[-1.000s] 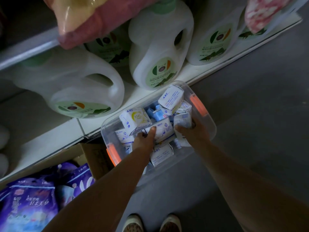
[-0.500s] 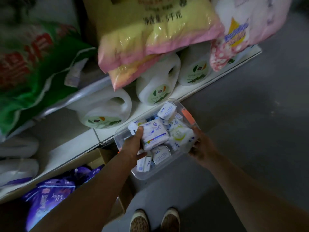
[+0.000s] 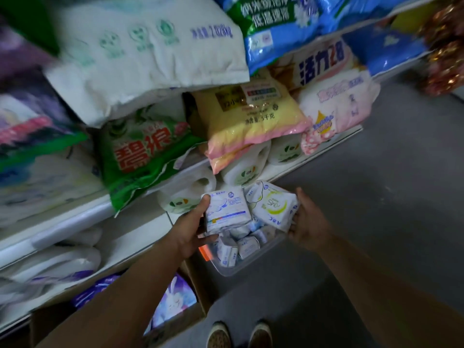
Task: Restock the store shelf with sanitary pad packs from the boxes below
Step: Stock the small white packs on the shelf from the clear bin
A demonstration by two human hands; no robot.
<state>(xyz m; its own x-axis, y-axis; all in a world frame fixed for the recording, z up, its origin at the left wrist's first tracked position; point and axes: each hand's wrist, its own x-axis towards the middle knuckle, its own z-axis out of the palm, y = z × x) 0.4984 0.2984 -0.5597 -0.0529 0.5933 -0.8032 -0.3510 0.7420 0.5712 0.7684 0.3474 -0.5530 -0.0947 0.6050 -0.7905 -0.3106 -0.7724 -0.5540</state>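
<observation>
A clear plastic tub [image 3: 241, 268] with orange latches holds several small white sanitary pad packs. My left hand [image 3: 193, 233] grips a white pack with blue print [image 3: 227, 209] above the tub, thumb below and fingers along its left side. My right hand [image 3: 307, 222] holds a white pack with a yellow-green crescent [image 3: 275, 205] against the tub's right rim; whether the fingers also clasp the rim is hidden. Both packs sit higher than the loose packs [image 3: 247, 246] inside the tub.
White detergent jugs [image 3: 187, 194] stand on the low shelf right behind the tub. Above them lie a green detergent bag [image 3: 145, 151], a yellow-pink bag [image 3: 251, 121] and a big white sack [image 3: 140, 59]. A cardboard box of purple packs [image 3: 175, 301] sits at floor level, left of my shoes.
The view has tilted upward, revealing higher shelves. Both hands have lifted their packs up out of the tub's pile, and the tub seems to have come up with them.
</observation>
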